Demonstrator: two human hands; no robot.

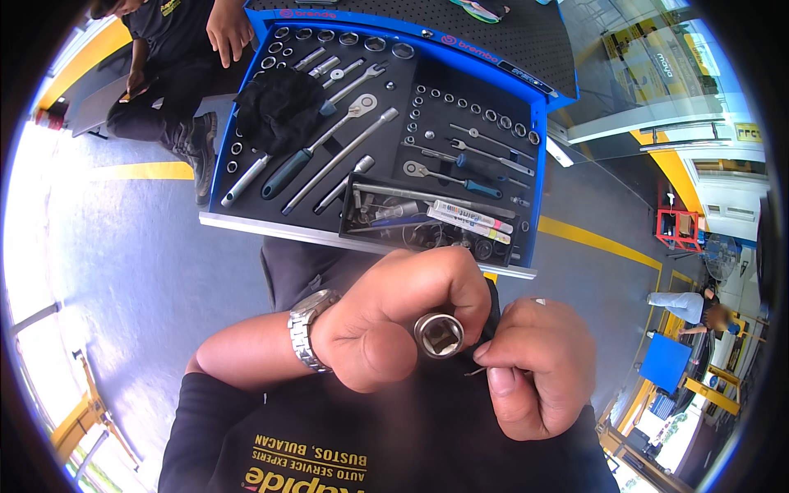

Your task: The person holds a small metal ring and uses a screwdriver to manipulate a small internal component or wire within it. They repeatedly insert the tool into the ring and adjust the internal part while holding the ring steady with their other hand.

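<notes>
My left hand (pixel 390 316), a metal watch (pixel 306 333) on its wrist, is closed around a shiny chrome socket (pixel 439 336). The socket's square drive hole faces up toward me. Just right of it, my right hand (pixel 542 370) pinches a thin metal piece (pixel 474 373) between thumb and forefinger. Only its short tip shows, beside the socket and apart from its rim; its kind cannot be made out. Both hands are held in front of my chest, on the near side of an open blue tool drawer (pixel 370 232).
Sockets, ratchets (pixel 329 140) and extension bars (pixel 341 160) lie in the drawer's dark foam. A black cloth (pixel 279 111) covers some. A tray (pixel 386 222) holds markers (pixel 472 218) and small parts. One person (pixel 164 82) is at upper left, another (pixel 686 308) far right.
</notes>
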